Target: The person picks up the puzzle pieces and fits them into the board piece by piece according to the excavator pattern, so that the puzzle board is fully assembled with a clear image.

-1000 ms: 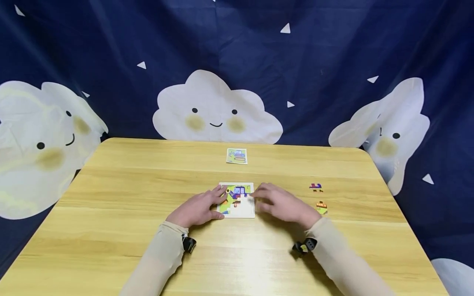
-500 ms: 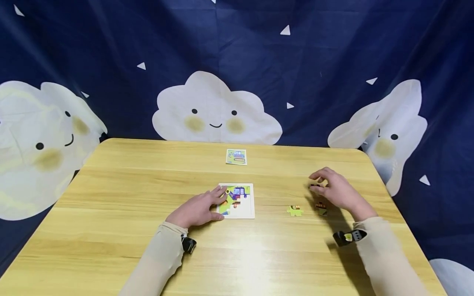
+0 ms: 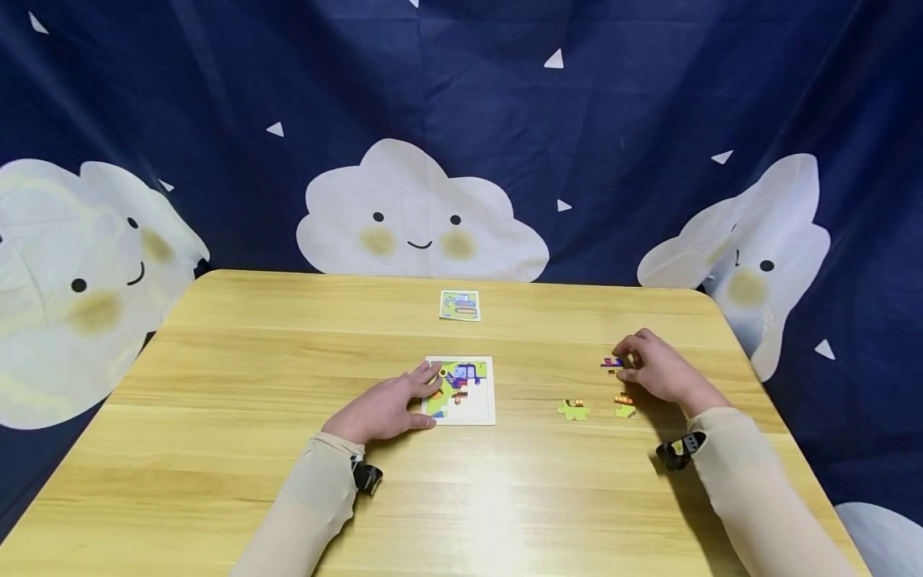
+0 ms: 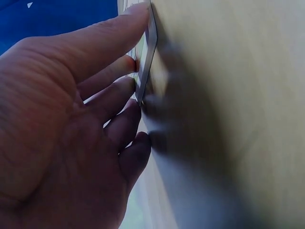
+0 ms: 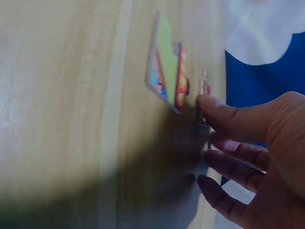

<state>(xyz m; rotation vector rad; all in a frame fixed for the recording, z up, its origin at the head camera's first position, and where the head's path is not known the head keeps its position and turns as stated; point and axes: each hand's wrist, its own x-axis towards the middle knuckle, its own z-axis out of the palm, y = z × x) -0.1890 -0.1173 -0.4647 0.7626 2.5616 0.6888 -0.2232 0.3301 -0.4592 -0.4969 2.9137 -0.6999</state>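
A white puzzle tray [image 3: 493, 401] holds a partly filled picture of a blue and purple vehicle on green. My left hand [image 3: 385, 407] rests on its left side, fingers spread over the edge; in the left wrist view its thumb touches the tray rim [image 4: 148, 47]. Off to the right, my right hand [image 3: 662, 370] pinches a purple puzzle piece [image 3: 610, 365] at the tabletop between thumb and fingers, hiding part of it. Just below lies a green and orange puzzle piece [image 3: 624, 406], seen also in the right wrist view. A green puzzle piece [image 3: 574, 411] lies left of that.
A small picture card [image 3: 460, 305] with a vehicle print lies near the far edge of the wooden table [image 3: 288, 344]. Behind the table hangs a dark blue cloth [image 3: 490, 96] with printed clouds.
My right hand has left the tray and moved right to the purple piece, closing its fingers on it. The green piece now shows on the table. The left hand stays put.
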